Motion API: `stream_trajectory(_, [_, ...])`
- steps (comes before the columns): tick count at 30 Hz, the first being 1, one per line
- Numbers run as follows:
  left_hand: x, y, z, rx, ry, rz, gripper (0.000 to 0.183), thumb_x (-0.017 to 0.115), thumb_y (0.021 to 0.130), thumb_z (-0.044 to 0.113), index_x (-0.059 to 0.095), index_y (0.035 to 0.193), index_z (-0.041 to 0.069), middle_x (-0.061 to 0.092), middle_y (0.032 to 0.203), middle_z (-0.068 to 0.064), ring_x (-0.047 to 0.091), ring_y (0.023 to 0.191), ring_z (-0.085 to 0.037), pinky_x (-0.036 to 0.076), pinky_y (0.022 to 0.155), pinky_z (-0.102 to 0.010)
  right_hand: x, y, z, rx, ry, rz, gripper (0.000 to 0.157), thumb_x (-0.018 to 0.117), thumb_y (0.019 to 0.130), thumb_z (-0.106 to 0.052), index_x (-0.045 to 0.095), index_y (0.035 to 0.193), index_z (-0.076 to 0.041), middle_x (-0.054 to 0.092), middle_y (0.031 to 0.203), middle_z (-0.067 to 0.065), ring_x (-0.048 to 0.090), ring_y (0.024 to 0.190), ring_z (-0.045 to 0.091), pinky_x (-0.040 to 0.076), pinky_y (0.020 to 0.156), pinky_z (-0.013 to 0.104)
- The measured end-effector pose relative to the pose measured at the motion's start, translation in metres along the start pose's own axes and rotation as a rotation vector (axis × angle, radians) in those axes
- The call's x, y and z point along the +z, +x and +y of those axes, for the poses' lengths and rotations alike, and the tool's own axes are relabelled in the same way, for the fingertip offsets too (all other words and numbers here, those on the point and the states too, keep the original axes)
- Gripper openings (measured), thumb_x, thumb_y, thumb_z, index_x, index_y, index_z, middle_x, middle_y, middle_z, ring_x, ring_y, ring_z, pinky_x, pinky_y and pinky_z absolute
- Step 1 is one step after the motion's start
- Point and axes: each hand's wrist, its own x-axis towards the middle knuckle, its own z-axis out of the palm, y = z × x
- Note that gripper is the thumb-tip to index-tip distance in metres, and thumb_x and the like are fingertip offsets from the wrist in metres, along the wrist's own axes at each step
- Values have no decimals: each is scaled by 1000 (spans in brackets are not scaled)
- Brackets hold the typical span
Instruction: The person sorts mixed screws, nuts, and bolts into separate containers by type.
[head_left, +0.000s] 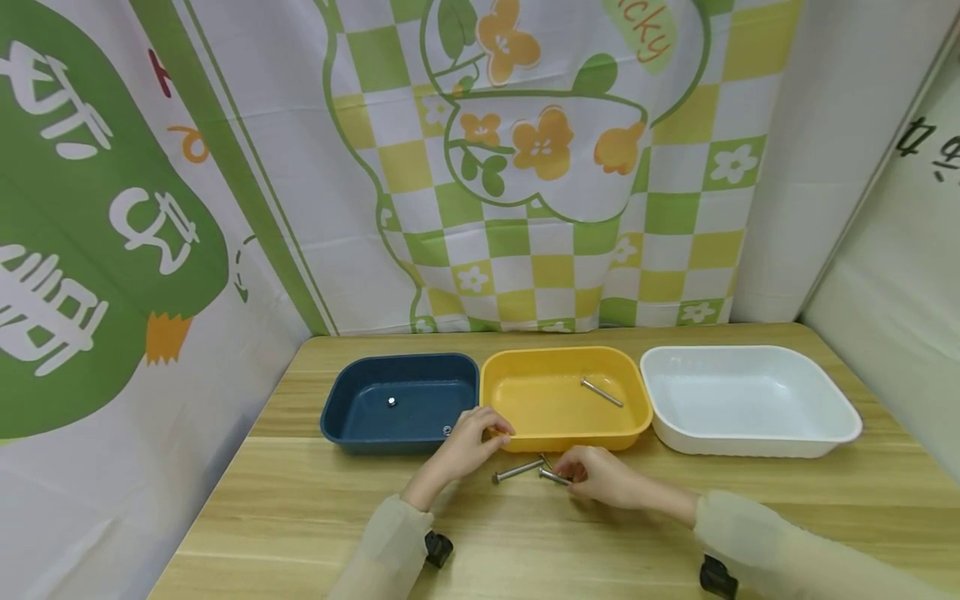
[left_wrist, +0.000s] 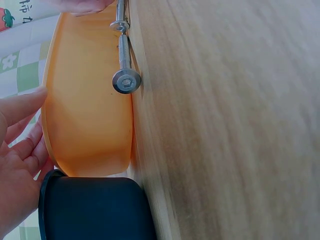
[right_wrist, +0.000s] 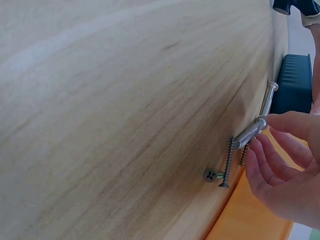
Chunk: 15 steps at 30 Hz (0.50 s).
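Note:
My left hand [head_left: 467, 446] rests at the front left corner of the yellow tray [head_left: 567, 439], its fingers loosely bent and the thumb touching the rim. A silver bolt [head_left: 517, 472] lies on the table just below that hand. To its right, my right hand [head_left: 606, 478] pinches a second bolt [right_wrist: 251, 133] between thumb and fingers, low over the table. Dark screws, including one long screw [right_wrist: 228, 162] and one showing its cross-slot head [right_wrist: 210, 175], lie beside these fingers; the hand mostly hides them in the head view. Another bolt [head_left: 602, 392] lies inside the yellow tray.
A navy tray [head_left: 400, 444] stands left of the yellow one, with a nut [head_left: 392, 402] and another small nut [head_left: 447, 430] in it. On the right is a white tray [head_left: 757, 444]. Patterned cloth [head_left: 555, 275] hangs behind the wooden table [head_left: 285, 500].

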Motion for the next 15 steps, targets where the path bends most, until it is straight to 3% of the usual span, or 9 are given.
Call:
stream_trajectory(6, [0, 0, 0, -1, 1, -1, 6, 63, 85, 12, 66, 89, 9, 60, 86, -1, 54, 84, -15, 34, 90, -38, 5, 1, 18, -116, -6, 2, 17, 64, 75, 2, 65, 92, 1, 62, 79, -1, 50, 67, -2, 45, 56, 18])
stream_trajectory(11, [0, 0, 0, 0, 1, -6, 6, 63, 85, 12, 66, 90, 9, 60, 86, -1, 54, 84, -15, 34, 90, -38, 4, 2, 7, -20, -14, -36, 20, 65, 73, 6, 65, 92, 2, 64, 82, 4, 51, 67, 2, 45, 57, 19])
stream_trajectory(15, [0, 0, 0, 1, 1, -6, 6, 63, 85, 11, 66, 90, 9, 60, 86, -1, 54, 84, -15, 34, 91, -38, 6, 3, 3, -6, -66, -42, 22, 66, 70, 9, 66, 90, 1, 63, 81, 5, 53, 66, 7, 44, 58, 19])
